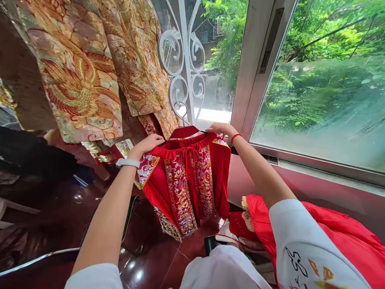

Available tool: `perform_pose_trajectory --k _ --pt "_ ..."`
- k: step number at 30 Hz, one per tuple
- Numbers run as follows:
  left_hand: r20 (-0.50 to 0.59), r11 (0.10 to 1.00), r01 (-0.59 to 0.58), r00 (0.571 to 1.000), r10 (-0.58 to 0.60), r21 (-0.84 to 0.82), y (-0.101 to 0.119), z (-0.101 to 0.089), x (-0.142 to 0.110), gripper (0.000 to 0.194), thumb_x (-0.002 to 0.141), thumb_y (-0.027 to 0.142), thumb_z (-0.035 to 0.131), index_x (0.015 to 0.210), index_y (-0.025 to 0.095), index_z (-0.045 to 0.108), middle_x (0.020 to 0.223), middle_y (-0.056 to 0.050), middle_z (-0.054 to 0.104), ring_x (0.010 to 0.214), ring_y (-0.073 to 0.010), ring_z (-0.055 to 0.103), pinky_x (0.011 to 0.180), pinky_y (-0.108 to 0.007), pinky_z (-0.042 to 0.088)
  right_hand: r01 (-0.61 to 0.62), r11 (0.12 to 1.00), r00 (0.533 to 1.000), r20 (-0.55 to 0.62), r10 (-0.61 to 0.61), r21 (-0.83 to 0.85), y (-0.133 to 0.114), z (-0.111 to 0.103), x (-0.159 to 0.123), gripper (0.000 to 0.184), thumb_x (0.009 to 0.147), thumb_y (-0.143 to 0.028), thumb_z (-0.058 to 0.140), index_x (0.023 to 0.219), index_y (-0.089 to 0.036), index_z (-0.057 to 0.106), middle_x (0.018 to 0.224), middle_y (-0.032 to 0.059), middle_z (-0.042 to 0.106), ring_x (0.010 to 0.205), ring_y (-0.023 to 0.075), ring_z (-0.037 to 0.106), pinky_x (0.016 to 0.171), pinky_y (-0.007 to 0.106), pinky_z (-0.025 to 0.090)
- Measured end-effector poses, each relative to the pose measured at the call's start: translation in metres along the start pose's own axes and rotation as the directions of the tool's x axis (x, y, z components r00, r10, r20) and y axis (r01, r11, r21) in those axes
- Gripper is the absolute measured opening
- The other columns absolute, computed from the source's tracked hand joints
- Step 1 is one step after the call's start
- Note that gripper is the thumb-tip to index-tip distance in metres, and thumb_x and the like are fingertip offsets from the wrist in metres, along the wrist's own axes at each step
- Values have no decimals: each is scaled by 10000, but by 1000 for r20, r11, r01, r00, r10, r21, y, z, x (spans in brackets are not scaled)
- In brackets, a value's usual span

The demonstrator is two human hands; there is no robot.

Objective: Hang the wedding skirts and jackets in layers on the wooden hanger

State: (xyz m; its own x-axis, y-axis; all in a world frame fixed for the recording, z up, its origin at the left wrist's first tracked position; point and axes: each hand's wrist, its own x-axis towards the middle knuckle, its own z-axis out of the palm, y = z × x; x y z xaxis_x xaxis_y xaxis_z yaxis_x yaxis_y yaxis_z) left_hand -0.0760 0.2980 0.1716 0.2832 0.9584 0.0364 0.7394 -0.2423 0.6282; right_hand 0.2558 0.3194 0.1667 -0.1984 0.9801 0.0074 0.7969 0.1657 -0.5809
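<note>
A red skirt (180, 184) with gold and silver embroidered panels hangs in front of me, its gathered waistband at the top and a tied drawstring at the front. Behind the waistband a hanger (184, 114) shows its hook, near the white scrollwork. My left hand (150, 143) is closed on the left end of the waistband, by a dark hanger clip. At the right end, my right hand (221, 128) pinches the waistband beside another dark clip. Fingertips of both hands are partly hidden, so whether they also grip the clips cannot be made out.
Gold embroidered garments (81, 92) hang at upper left. White metal scrollwork (187, 60) and window frames (255, 72) stand ahead. Red cloth (331, 224) lies at lower right. A chair's metal rail (42, 257) is at lower left, above a glossy dark red floor (168, 261).
</note>
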Motion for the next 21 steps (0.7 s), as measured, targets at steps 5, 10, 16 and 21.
perform_pose_trajectory --k 5,10,16,21 --pt "-482 948 2 862 159 317 19 22 -30 222 813 232 518 596 204 482 578 -2 479 576 -154 440 585 -271 265 -23 985 998 61 34 -170 -6 3 -6 330 946 -320 473 639 -196 473 578 -26 373 540 111 321 569 276 341" --pt "-584 945 45 795 163 325 22 41 -51 189 890 292 494 731 210 556 661 -18 546 644 -178 525 621 -260 315 119 980 982 -124 -140 -161 11 20 -19 372 996 -334 415 696 -174 565 622 -2 505 573 116 365 579 268 286" --pt "-310 984 -176 937 163 -13 -22 16 -54 382 894 450 483 1098 188 671 950 -49 673 830 -190 616 763 -286 480 195 980 951 -238 -196 -26 22 32 -33 247 917 -337 575 1024 -156 703 890 65 721 738 163 577 674 254 391" --pt "-227 983 -182 959 169 -38 -58 5 -50 627 717 513 693 1266 215 639 1290 -87 635 1162 -267 599 1013 -374 479 47 999 947 -318 -41 12 10 42 -34 209 832 -260 619 987 -156 713 916 73 732 797 193 624 715 273 434"
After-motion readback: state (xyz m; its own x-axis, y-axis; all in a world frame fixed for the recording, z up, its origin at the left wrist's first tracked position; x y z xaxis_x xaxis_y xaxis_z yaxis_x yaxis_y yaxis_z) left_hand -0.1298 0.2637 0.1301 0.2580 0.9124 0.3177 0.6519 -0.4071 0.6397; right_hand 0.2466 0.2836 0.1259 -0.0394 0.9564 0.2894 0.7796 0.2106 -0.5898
